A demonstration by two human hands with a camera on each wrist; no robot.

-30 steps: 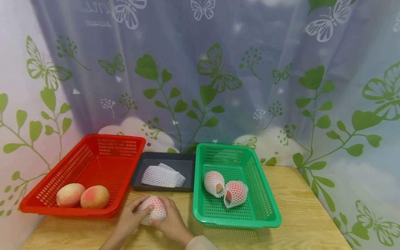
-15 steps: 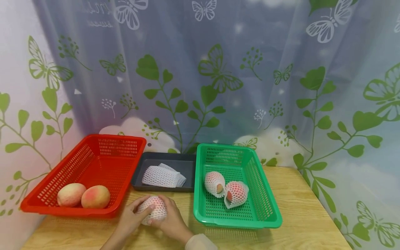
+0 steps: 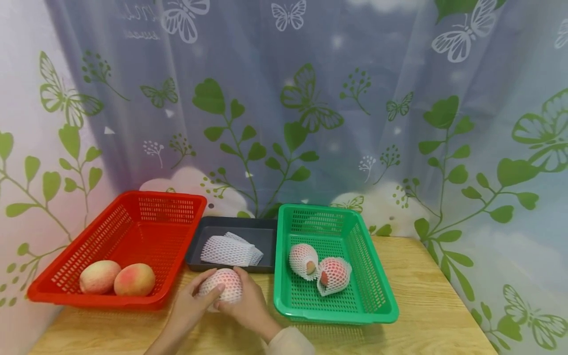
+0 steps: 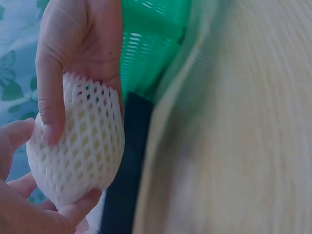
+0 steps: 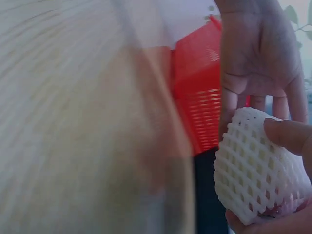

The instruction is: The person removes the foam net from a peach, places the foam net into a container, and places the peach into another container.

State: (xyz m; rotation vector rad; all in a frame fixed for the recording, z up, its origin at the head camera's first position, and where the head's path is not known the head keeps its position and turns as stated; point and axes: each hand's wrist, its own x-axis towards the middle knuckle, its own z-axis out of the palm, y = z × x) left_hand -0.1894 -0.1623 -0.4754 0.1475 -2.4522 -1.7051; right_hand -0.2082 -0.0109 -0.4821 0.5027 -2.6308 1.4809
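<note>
Between both hands is a peach in a white foam net [image 3: 227, 285], lifted in front of the dark tray. My left hand [image 3: 190, 301] grips it from the left side, thumb across the near face. From the right, my right hand [image 3: 249, 303] holds it with curled fingers and thumb. In the left wrist view the foam net [image 4: 87, 141] covers nearly the whole fruit. The right wrist view shows the net's lower edge, with some pink skin beneath it. Two bare peaches [image 3: 134, 279] lie in the red basket [image 3: 164, 236]. Two netted peaches [image 3: 334, 275] lie in the green basket [image 3: 372, 276].
A dark grey tray [image 3: 266, 231] stands between the baskets and holds flat white foam nets [image 3: 228, 250]. All stand on a wooden table [image 3: 426, 296]. A patterned curtain [image 3: 266, 98] hangs behind it.
Both hands have moved slightly up and to the right with the netted peach, toward the dark tray. The baskets and their fruit stay where they were.
</note>
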